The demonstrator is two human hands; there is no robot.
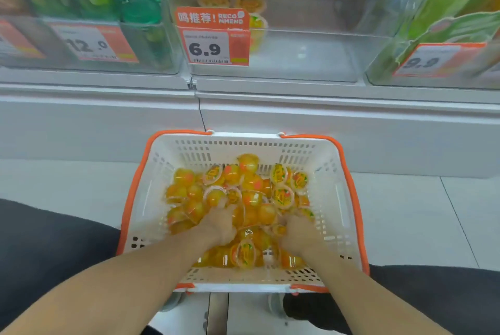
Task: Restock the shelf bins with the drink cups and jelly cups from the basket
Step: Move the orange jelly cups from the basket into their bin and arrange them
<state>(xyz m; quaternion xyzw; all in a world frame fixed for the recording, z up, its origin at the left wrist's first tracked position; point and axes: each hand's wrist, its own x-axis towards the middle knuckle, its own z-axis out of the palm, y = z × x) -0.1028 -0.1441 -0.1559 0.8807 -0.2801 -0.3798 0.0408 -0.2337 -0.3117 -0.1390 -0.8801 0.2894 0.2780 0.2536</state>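
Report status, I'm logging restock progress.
Both hands, left hand and right hand, down among jelly cups in basket. Grip unclear, blurred. Middle bin nearly empty.

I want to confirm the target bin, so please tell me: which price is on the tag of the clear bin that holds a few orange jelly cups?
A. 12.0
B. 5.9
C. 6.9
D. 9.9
C: the price tag reading 6.9 hangs on the front of the middle clear bin, where a few jelly cups sit at the back.
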